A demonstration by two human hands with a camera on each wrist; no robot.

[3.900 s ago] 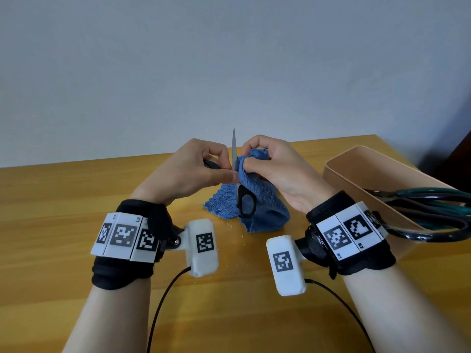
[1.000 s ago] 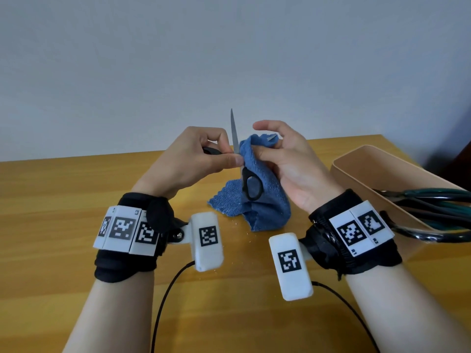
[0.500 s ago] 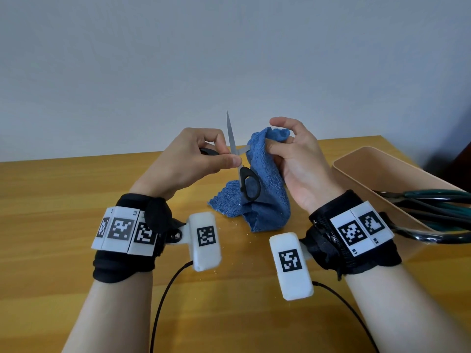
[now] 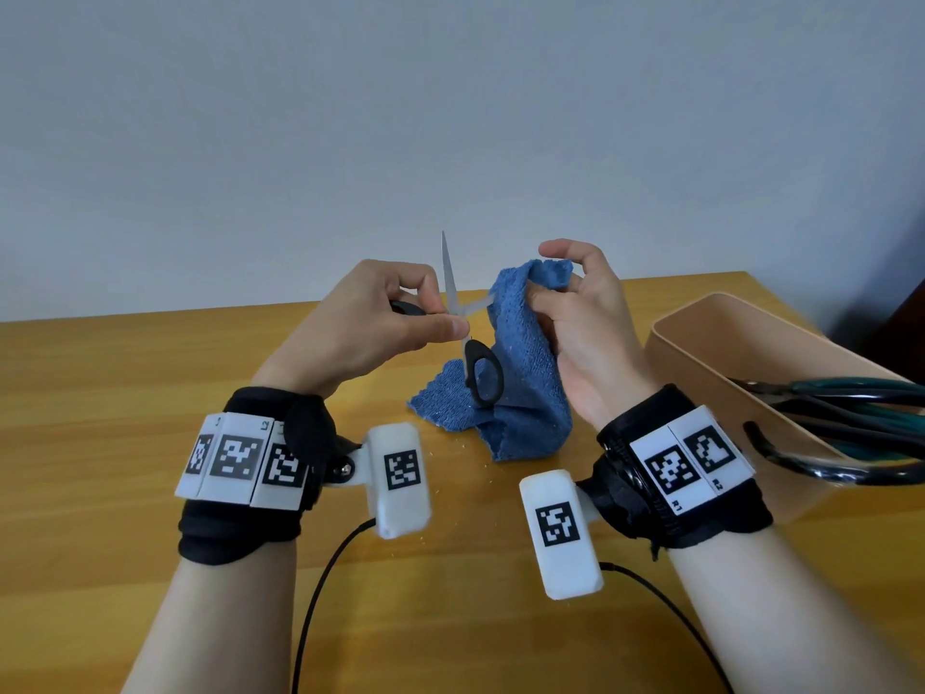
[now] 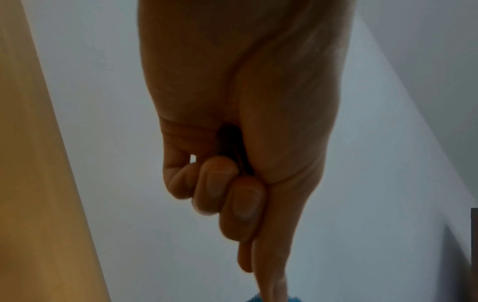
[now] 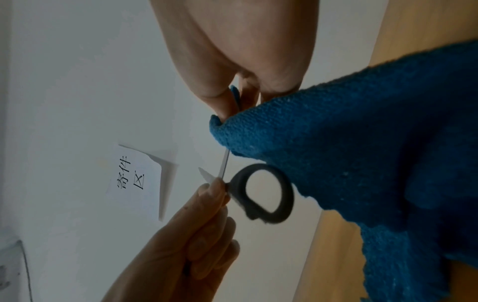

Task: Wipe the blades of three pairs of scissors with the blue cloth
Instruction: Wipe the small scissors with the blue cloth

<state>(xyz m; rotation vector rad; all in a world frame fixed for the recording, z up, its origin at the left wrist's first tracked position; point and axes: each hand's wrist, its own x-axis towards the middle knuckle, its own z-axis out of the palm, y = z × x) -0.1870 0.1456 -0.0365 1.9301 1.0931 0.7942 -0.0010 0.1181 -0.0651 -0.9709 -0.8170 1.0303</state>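
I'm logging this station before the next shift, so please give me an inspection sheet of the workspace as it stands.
Surface: wooden table, small pale specks near the cloth.
Job's things: black-handled scissors held blades-up and open; blue cloth draped from hand to table, covering the tip of one blade; more scissors in the beige bin.
Clutter: nothing seen.
Grippers: left hand pinches the scissors near the pivot; right hand grips the cloth.
Cables: black cable from the left wrist camera, another from the right.
Surroundings: plain wall; a paper note on it.
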